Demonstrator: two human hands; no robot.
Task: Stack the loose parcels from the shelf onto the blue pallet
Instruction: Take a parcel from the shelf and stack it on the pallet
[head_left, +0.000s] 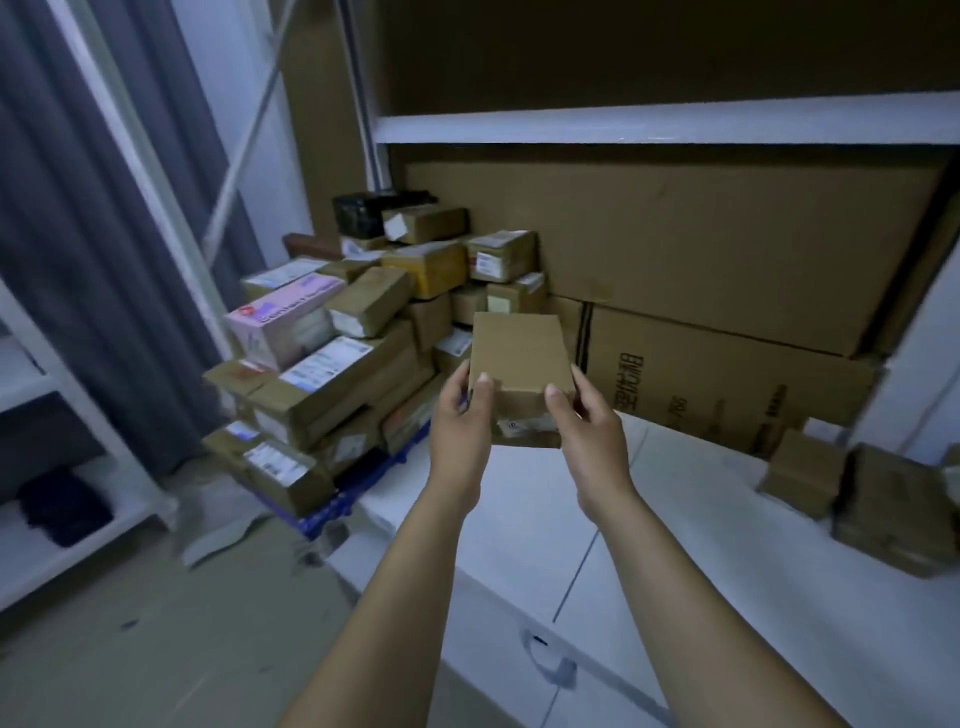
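Parcel (517, 358), a small brown cardboard box with a plain, unmarked top, is held in the air between both hands. Its near side faces the camera and carries a pale label, blurred and partly hidden behind the right hand (587, 415). The left hand (462, 415) grips the left edge, thumb on top and fingers curled round the side; the right hand grips the right edge the same way, thumb pressed on the near corner. The box tilts slightly, its far end raised.

It hangs above the front left corner of the white shelf (675, 519), just in front of a pile of parcels (332, 374) stacked unevenly on the blue pallet (332, 512), whose edge shows under the pile at floor level. Most boxes in the pile are brown with white labels; a pink box (283, 325) lies on its left side.

Two more brown parcels (802, 470) stand on the shelf at the far right, touching each other. Large flat cartons (675, 249) lean behind them at the back of the shelf. A grey curtain (78, 234) hangs on the left.
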